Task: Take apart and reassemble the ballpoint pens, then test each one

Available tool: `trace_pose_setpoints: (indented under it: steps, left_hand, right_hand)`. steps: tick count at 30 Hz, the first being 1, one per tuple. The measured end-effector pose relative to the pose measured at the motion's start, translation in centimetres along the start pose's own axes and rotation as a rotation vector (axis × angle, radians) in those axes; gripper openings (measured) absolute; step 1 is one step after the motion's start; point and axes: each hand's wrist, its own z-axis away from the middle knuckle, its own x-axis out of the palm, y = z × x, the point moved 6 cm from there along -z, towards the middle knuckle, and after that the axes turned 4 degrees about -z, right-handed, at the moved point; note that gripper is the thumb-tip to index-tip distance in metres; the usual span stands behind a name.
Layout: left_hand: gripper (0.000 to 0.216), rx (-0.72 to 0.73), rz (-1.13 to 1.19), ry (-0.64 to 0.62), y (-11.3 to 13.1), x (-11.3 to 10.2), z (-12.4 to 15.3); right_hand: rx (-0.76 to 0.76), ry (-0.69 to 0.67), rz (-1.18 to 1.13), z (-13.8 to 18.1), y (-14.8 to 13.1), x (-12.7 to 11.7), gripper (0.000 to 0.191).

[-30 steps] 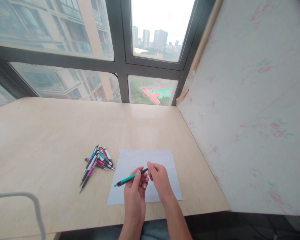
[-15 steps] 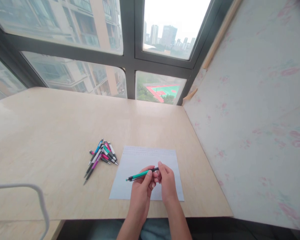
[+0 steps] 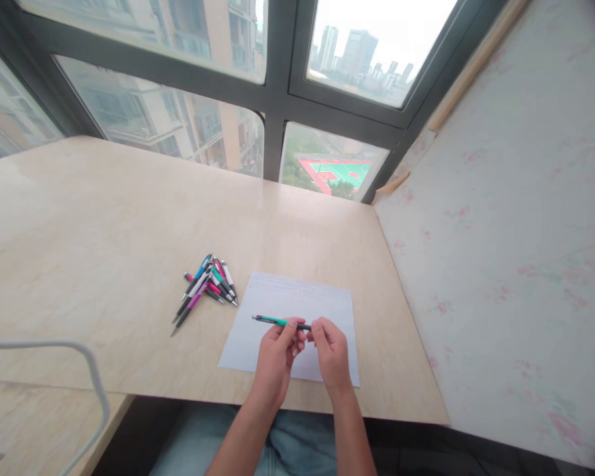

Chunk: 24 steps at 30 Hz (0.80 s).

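A green and black click pen (image 3: 270, 320) is held level above the sheet of paper, its clicker end pointing left. My left hand (image 3: 278, 345) is closed around the middle of its barrel, thumb on top. With its fingertips, my right hand (image 3: 331, 347) pinches the black tip end, so the tip itself is hidden. Below both hands lies the white paper (image 3: 242, 344), with lines of handwriting along its far edge. Left of the paper is a loose pile of several pens (image 3: 205, 287) in blue, white, pink, green and purple with black grips.
A grey-white cable (image 3: 92, 363) arches over the table (image 3: 129, 264) at the lower left. The papered wall (image 3: 500, 264) bounds the right side, and a dark window frame (image 3: 276, 99) stands along the back. The table's front edge runs just before my lap.
The pen has turned from slanting up to the right to nearly level, with its clicker end raised. Both hands still hold it. My view has tilted and shifted slightly.
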Motion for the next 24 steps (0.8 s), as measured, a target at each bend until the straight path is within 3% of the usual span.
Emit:
trace_pose_setpoints:
  steps: [5,9,15,24]
  left_hand:
    - [0.034,0.024,0.000,-0.009,0.3,-0.1,-0.2]
    - [0.039,0.027,-0.027,-0.038,0.0,-0.4,-0.5]
    - [0.033,0.020,-0.020,0.038,-0.4,-1.5,-1.2]
    - [0.036,0.003,-0.087,0.026,-0.4,-1.5,-1.3]
  right_hand:
    - [0.046,-0.040,-0.025,-0.4,0.3,-0.7,0.028]
    - [0.080,-0.014,-0.026,-0.6,0.9,-1.0,0.031]
    - [0.098,-0.020,-0.016,-0.4,1.3,-1.1,0.025]
    - [0.159,-0.049,0.021,-0.5,2.0,-0.6,0.036]
